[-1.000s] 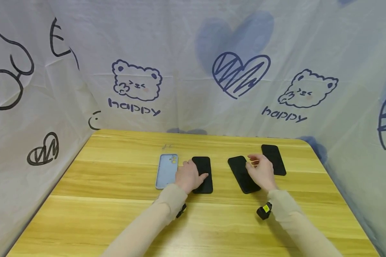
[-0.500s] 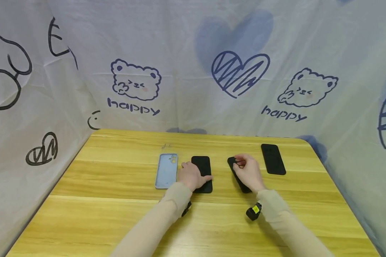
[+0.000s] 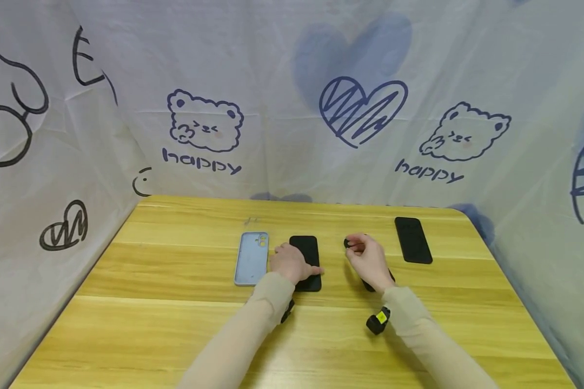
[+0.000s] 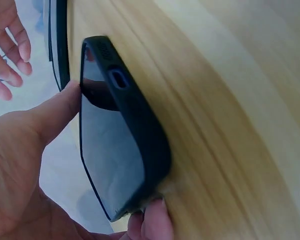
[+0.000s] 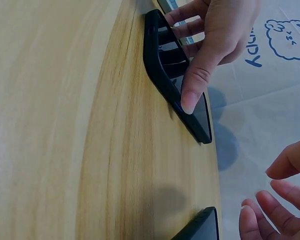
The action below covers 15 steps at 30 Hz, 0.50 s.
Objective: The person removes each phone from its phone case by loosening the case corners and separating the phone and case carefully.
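Left hand (image 3: 292,263) grips flat, black-cased phone (image 4: 112,142) by both long edges, on yellow wood-grain table (image 3: 126,324); right hand (image 3: 368,263), fingers parted, over second black rectangular phone (image 5: 205,229); contact unclear; probably a grasping step; next calls for closing right fingers.

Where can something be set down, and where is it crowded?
Free: the table left of the blue case, and right of the rightmost black slab. Crowded: the middle, where the left hand grips one phone and the right hand partly covers another phone.
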Available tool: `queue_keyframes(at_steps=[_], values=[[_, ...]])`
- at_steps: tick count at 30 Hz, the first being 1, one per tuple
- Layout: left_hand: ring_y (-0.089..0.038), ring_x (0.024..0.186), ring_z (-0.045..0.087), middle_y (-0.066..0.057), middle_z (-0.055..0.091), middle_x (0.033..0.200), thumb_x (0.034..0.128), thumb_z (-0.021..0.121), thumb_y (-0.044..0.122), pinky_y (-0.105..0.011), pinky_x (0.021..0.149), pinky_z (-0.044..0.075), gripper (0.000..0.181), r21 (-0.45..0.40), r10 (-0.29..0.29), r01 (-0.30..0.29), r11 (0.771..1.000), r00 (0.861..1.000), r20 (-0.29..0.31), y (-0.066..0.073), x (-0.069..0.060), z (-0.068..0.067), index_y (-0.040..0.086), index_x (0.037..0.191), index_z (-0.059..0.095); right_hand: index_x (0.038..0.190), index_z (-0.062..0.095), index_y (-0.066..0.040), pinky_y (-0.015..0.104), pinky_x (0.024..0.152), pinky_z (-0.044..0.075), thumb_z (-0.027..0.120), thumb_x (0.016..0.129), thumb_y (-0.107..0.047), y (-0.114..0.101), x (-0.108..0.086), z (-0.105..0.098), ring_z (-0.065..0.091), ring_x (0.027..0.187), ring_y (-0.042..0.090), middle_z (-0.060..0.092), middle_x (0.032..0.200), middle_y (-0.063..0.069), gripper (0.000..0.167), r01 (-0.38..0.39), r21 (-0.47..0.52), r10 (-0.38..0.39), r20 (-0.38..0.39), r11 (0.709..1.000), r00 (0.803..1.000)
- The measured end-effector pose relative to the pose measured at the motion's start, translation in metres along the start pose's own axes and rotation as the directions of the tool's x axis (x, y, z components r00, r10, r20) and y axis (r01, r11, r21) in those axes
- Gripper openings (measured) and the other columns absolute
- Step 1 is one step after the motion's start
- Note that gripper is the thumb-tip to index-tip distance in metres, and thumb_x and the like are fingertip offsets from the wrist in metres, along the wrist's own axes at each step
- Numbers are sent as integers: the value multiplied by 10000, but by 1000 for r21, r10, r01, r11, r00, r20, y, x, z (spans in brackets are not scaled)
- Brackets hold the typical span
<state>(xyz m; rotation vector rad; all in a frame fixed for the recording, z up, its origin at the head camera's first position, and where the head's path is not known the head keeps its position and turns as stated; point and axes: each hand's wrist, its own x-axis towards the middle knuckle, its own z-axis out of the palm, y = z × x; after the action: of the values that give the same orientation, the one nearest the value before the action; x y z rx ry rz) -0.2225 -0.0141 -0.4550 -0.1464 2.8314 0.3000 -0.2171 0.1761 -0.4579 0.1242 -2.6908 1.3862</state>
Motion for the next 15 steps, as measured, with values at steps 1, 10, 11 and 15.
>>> queue_keyframes(at_steps=[1,10,11,15], values=[[-289,1005,648,-222,587,1282,740,686,801,-382,830,592,1143,-9,-3,3,1000,1000,2,0,0,0,-87,1425,464,1273,634,16,378,874,555,580,944,-22,1,-1,0,644,1001,289,672,1181,213,335,0,-3,0,1,1000,1000],[-319,1026,637,-228,591,1231,749,711,766,-406,880,576,1111,-69,9,-7,998,999,40,-2,-3,-1,-91,1410,462,1290,635,-22,389,895,550,568,957,-43,3,-7,-1,639,1018,277,670,1204,194,340,-46,7,46,19,999,999],[-322,1035,631,-229,586,1244,755,706,765,-409,888,572,1103,-77,12,-8,997,999,46,-2,-3,-1,-87,1413,465,1291,634,-22,393,896,550,568,957,-43,3,-7,-1,639,1020,279,670,1207,193,341,-45,9,45,20,999,999],[-331,1098,618,-219,569,1329,769,683,771,-421,926,559,1070,-77,15,-10,997,998,64,-2,-3,-3,-56,1422,495,1297,628,-11,406,901,550,568,958,-43,1,-9,-3,636,1029,293,663,1216,203,346,-40,20,40,24,999,999]])
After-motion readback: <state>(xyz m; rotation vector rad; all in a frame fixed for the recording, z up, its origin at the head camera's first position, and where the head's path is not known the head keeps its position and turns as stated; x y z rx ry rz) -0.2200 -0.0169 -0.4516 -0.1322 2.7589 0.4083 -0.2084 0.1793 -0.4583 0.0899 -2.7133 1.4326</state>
